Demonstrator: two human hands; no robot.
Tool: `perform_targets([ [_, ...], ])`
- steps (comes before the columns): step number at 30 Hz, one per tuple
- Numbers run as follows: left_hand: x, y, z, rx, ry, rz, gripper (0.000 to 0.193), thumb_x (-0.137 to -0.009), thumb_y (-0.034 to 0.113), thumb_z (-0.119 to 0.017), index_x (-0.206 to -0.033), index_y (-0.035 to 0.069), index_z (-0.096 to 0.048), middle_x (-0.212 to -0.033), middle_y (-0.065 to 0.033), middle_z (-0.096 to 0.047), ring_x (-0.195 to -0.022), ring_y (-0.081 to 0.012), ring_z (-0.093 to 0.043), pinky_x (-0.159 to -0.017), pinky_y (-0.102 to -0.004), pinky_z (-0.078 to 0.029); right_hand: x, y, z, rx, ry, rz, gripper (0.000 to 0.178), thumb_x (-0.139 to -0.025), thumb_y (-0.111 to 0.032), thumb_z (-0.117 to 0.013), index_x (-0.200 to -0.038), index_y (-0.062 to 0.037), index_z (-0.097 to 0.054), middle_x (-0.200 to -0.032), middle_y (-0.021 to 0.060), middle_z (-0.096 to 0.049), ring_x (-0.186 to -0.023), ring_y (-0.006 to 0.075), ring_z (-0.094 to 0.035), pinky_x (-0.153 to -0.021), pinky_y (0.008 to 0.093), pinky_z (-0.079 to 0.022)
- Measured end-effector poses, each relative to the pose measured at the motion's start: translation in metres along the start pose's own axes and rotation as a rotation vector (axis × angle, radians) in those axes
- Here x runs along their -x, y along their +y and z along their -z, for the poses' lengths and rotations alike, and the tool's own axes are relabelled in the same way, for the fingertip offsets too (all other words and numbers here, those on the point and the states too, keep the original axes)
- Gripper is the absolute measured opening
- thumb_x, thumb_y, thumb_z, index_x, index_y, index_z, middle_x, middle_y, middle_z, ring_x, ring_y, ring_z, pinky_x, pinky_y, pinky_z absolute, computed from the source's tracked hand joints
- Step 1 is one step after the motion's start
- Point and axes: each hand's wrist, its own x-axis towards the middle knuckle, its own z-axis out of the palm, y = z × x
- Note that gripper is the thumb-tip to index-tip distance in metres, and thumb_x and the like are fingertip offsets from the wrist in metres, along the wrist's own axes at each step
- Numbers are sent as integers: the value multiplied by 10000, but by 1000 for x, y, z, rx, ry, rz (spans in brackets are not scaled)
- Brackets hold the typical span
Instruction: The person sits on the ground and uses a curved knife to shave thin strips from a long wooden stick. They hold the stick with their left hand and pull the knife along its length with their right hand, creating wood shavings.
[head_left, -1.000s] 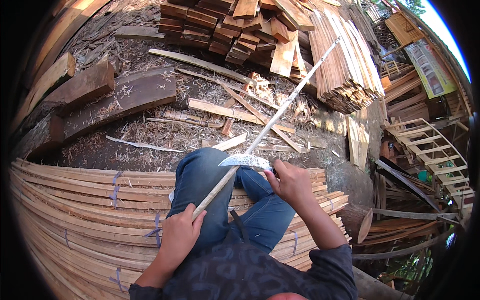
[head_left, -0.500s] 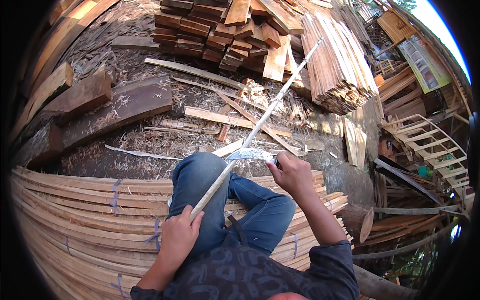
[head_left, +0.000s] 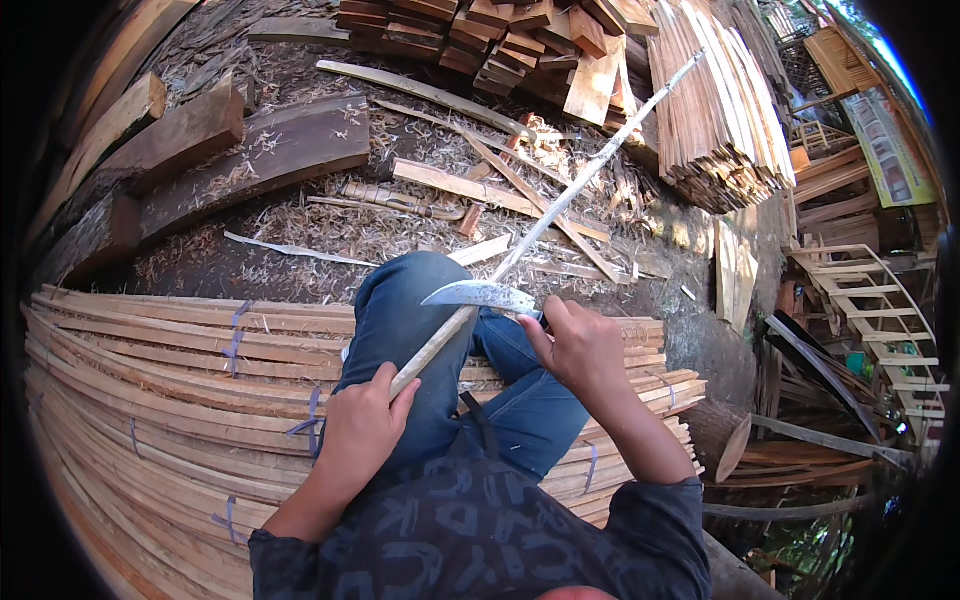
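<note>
We see a long, pale pole (head_left: 600,162) slanting away from lower left to upper right, above a bent leg (head_left: 395,310). A curved knife (head_left: 485,294) crosses it, blade pointing left. The left hand (head_left: 362,425) is nearer the pole, fingers wrapped round its near end; right of the pole, the right hand's (head_left: 582,350) fingers grip the knife's mostly hidden handle.
</note>
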Motion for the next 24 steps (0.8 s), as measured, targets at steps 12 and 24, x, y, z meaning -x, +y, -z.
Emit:
perform_targets([
  [12,-1,4,4,10,18,10,292,-929,291,-625,-817,31,-556,-558,-183,-582,-538,-386,-613,-480,-464,-454,3,11,1,-54,21,-39,386,-942,-397,-579,-737,-75,-526,-580,101,-587,-516,312,-610,-456,416,-451],
  [24,-4,7,5,33,-3,54,290,-914,258,-640,-819,-6,-568,-596,-246,-573,-599,-457,-592,-533,-507,-433,-11,20,1,-1,-50,-44,395,-934,-425,-579,-727,-90,-540,-576,109,-598,-485,325,-614,-462,418,-484],
])
